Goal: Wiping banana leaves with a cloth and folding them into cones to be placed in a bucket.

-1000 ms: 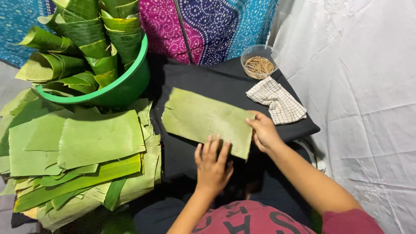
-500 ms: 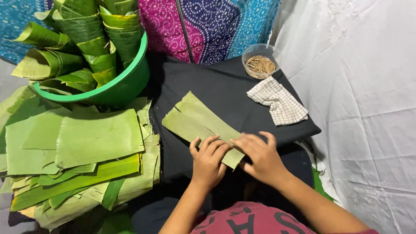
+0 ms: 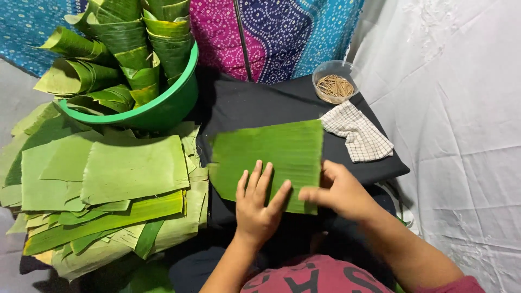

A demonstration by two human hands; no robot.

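Currently left hand [image 3: 258,209] flat on rectangular green banana leaf [image 3: 271,152], right hand [image 3: 339,190] pinching its right edge, bare black cloth [image 3: 260,103] beyond, round clear bowl [image 3: 334,81] holding thin wooden sticks [image 3: 334,87], green plastic basin [image 3: 163,106] full of rolled leaf cones [image 3: 125,43].

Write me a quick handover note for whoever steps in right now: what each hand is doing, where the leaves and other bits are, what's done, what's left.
Left hand: flat, palm down on the banana leaf piece.
Right hand: pinching that leaf's near right edge.
Leaf lies open on the black cloth.
Done: rolled leaf cones stand in the green basin.
Left: stack of cut leaves on the left; bowl of sticks and checked cloth untouched.
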